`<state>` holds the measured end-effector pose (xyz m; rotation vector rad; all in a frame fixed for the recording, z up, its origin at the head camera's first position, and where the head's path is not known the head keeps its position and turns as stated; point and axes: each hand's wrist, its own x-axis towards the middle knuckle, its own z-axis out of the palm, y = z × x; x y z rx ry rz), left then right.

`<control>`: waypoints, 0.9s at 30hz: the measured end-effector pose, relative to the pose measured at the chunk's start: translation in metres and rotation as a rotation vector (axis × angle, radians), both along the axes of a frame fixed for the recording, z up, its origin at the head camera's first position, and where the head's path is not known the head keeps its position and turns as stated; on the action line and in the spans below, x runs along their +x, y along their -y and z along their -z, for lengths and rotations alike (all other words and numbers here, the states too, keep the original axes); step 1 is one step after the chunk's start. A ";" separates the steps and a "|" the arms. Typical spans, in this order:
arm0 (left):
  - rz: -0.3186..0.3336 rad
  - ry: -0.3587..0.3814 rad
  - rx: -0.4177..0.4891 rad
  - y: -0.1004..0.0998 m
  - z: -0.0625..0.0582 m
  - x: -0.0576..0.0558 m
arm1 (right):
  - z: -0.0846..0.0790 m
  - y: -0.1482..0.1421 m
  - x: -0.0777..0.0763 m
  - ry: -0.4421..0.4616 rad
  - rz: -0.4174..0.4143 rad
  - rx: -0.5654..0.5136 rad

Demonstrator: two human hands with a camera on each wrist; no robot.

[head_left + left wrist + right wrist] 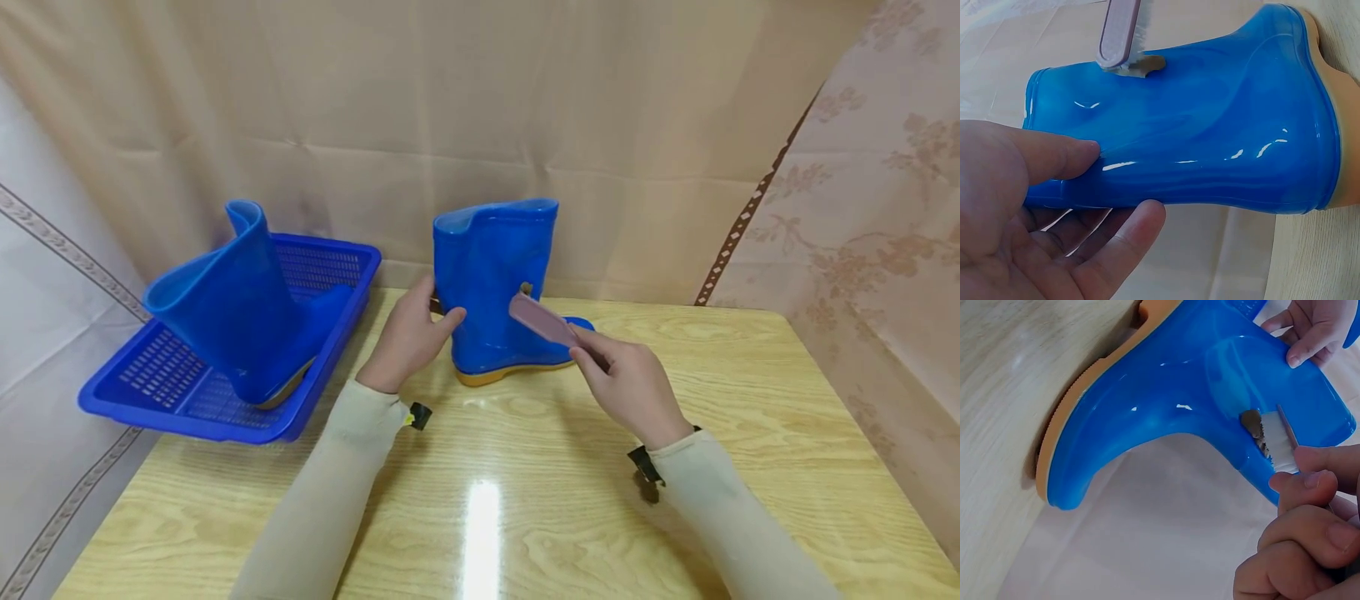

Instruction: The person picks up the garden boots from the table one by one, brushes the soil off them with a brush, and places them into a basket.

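Note:
A blue rubber boot (pixel 487 300) with a tan sole stands upright on the table, toe to the right. My left hand (pixel 408 342) holds its shaft from the left, thumb on the near face and fingers round the back edge. With my right hand (pixel 633 383) I grip a mauve-handled brush (pixel 542 320). In the right wrist view, its white bristles (pixel 1279 440) meet a brown muddy smear (pixel 1251 422) on the shaft. From the left wrist, the brown smear (pixel 1147 64) shows at the boot's front edge, below the brush head.
At the left a blue plastic basket (pixel 187 429) with slotted walls holds a second blue boot (pixel 240 308), its shaft rising above the rim. The wood-patterned table (pixel 570 500) meets a beige curtain (pixel 637 150) at the back. Patterned cloth (pixel 885 208) hangs at the right.

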<state>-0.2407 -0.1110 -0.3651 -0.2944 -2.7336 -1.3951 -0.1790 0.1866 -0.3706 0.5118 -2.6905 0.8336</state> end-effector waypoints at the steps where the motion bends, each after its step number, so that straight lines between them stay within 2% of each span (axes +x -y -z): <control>1: -0.001 0.002 0.001 0.000 0.000 0.000 | 0.000 -0.001 0.001 0.000 0.002 0.001; 10: -0.006 0.010 -0.001 0.000 0.000 -0.001 | 0.004 -0.008 0.008 -0.060 -0.002 -0.015; 19: 0.005 0.013 0.005 0.001 0.000 -0.001 | 0.015 -0.013 0.012 -0.051 -0.003 -0.009; 27: 0.008 -0.002 0.000 0.001 0.001 -0.001 | 0.013 0.001 0.010 -0.045 -0.089 -0.004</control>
